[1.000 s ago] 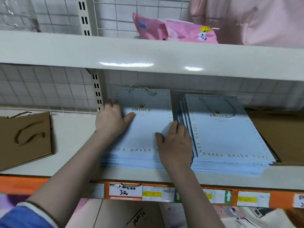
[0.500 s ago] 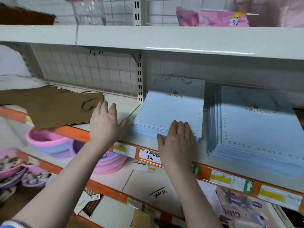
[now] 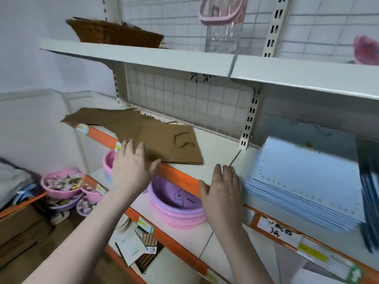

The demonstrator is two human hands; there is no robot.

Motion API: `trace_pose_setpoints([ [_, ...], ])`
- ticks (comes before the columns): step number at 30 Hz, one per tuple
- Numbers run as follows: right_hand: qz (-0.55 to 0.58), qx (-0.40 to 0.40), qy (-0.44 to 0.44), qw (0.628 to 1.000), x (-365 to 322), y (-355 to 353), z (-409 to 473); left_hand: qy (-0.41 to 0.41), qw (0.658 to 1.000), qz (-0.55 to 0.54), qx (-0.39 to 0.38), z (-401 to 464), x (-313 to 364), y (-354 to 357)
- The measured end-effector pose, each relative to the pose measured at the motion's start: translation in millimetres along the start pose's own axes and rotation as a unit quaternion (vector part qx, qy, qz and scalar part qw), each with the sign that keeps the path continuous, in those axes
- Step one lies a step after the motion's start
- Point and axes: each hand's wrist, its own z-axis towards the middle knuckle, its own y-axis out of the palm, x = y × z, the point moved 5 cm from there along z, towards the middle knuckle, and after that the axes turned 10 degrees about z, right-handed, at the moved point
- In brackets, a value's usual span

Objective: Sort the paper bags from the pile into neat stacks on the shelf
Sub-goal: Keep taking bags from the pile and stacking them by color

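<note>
A neat stack of light blue paper bags (image 3: pixel 303 181) lies on the white shelf (image 3: pixel 217 152) at the right. A second blue stack (image 3: pixel 371 191) shows at the frame's right edge. Flat brown paper bags (image 3: pixel 143 134) with a cord handle lie spread on the shelf at the left. My left hand (image 3: pixel 131 167) hovers open at the front edge of the brown bags, fingers spread. My right hand (image 3: pixel 222 191) is open at the shelf's front lip, just left of the blue stack, holding nothing.
An upper shelf (image 3: pixel 184 58) overhangs with a wicker basket (image 3: pixel 114 33) and a clear container (image 3: pixel 223 27). Below sit pink and purple basins (image 3: pixel 176 206), more basins (image 3: pixel 59 183) with small items, and cardboard boxes (image 3: pixel 141 249). A wire grid (image 3: pixel 184 99) backs the shelf.
The view has swung left. Both hands have come off the blue stack; the left hand has moved over to the brown bags and the right hand rests at the shelf edge.
</note>
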Motion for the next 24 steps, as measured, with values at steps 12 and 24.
trace_pose_setpoints([
  [12,-0.015,-0.014,0.062,0.998,-82,95,48,0.057,0.997,-0.009,-0.049,100,-104,54],
  [24,-0.031,-0.161,0.091,0.982,-62,144,101,0.141,0.979,0.039,-0.14,192,-76,133],
])
